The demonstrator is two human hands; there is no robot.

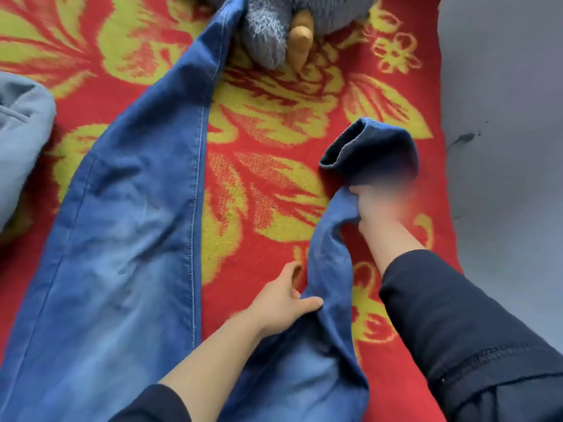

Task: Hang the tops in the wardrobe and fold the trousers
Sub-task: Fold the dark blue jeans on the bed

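Note:
Blue jeans [122, 254] lie on a red and yellow flowered blanket [268, 184]. One leg stretches flat from the lower left up to the top middle. The other leg [329, 269] is bunched and bent on the right, its dark cuff [365, 150] turned up. My right hand [374, 208] grips this leg just below the cuff; the hand is blurred. My left hand [283, 300] pinches the same leg's inner edge lower down, thumb on top of the cloth.
A grey plush toy [283, 22] with a tan foot sits at the top, touching the flat leg's end. A pale blue-grey garment [21, 141] lies at the left edge. Grey bedding [502, 147] runs along the right side.

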